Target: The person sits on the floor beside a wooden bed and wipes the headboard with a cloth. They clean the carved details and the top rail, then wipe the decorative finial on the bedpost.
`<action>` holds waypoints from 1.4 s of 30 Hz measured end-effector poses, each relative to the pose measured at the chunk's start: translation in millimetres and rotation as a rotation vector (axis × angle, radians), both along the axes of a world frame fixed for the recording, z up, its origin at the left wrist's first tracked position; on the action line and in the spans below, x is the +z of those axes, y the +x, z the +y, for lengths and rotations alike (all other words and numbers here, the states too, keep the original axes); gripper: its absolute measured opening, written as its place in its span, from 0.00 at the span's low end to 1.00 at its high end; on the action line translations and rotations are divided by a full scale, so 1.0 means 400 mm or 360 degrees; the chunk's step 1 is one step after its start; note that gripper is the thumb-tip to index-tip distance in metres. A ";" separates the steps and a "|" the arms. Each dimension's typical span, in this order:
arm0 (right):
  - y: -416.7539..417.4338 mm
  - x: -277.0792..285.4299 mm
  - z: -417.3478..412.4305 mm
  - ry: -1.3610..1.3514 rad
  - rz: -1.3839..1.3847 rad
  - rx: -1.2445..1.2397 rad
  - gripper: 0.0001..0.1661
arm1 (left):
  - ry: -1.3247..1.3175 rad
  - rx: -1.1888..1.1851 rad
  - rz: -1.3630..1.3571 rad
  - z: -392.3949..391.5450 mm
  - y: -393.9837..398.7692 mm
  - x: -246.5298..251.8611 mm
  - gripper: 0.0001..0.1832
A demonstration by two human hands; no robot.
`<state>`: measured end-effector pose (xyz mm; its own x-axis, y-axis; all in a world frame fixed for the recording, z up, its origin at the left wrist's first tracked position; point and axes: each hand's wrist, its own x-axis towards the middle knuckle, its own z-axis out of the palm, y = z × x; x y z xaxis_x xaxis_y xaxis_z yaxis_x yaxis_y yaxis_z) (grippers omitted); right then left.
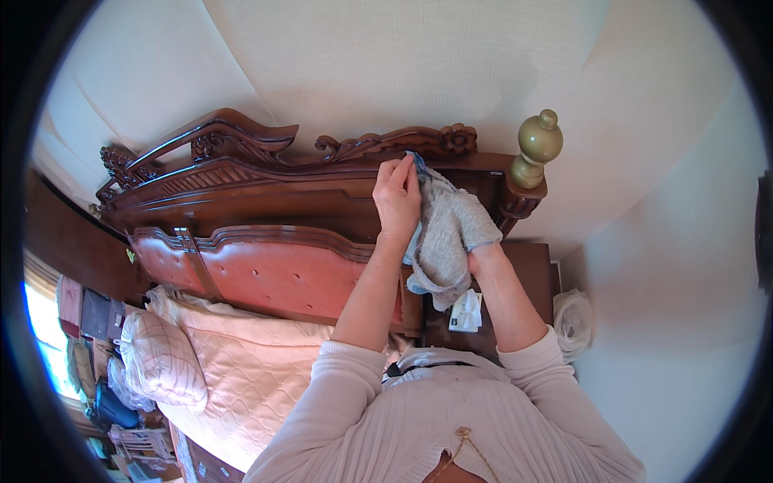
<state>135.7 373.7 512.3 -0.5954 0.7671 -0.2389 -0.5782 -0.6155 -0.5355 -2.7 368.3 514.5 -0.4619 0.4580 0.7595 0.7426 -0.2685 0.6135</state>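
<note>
A grey terry cloth (444, 229) with blue edging hangs between my hands, above the right end of the carved wooden headboard (290, 199). The fingers of my left hand (398, 193) pinch its upper corner. Lower and to the right, my right hand (480, 256) is tucked into a fold of the cloth, which hides most of its fingers. The cloth's lower end droops in a loose loop over the dark nightstand (525, 284).
A round gold-green finial (540, 142) tops the headboard's right post. On the nightstand lies a white tissue pack (466, 314). A plastic bag (572, 323) stands by the wall. Left, the quilted bed (241, 368) bears a stuffed plastic bag (163, 359).
</note>
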 end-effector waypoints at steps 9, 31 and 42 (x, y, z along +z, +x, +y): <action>-0.010 -0.011 -0.003 0.0139 -0.0150 0.0015 0.16 | 0.0038 0.0077 0.0002 0.009 0.002 0.011 0.08; 0.035 0.007 0.057 0.0508 -0.0416 -0.0418 0.09 | -0.0441 0.0212 -0.0951 0.042 -0.010 0.052 0.12; 0.011 0.153 0.111 0.1620 -0.2219 -0.0434 0.15 | -0.0497 0.0229 -0.1226 0.053 -0.006 0.063 0.13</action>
